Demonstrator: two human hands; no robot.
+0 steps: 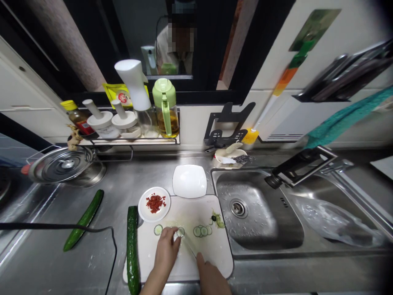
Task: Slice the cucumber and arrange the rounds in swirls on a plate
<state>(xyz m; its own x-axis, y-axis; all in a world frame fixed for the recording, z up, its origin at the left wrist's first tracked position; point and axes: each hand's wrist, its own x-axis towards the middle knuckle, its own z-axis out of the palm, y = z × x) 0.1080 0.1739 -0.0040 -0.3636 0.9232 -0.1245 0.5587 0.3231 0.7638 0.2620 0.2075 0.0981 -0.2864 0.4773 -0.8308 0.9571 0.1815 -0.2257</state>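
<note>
On the white cutting board [215, 246], my left hand [166, 248] is closed, its fingertips pressed on a small pile of cucumber slices [181, 232] that they partly cover. My right hand [211, 276] grips a knife [190, 247], its handle hidden in the fist and its blade slanting up to the left, close by the left fingertips. One cucumber slice [158, 230] lies left of my left hand. Several overlapping cucumber slices [201, 231] rest to the right, near some green peel scraps [217, 220]. A whole cucumber [132, 250] lies along the board's left edge.
A plate of chopped red pieces [155, 203] and a white dish [189, 181] sit behind. Another cucumber [84, 221] lies left, near a black cable [115, 246]. The sink [260, 213] is right; an oil jug [166, 108] and seasoning jars stand on the shelf.
</note>
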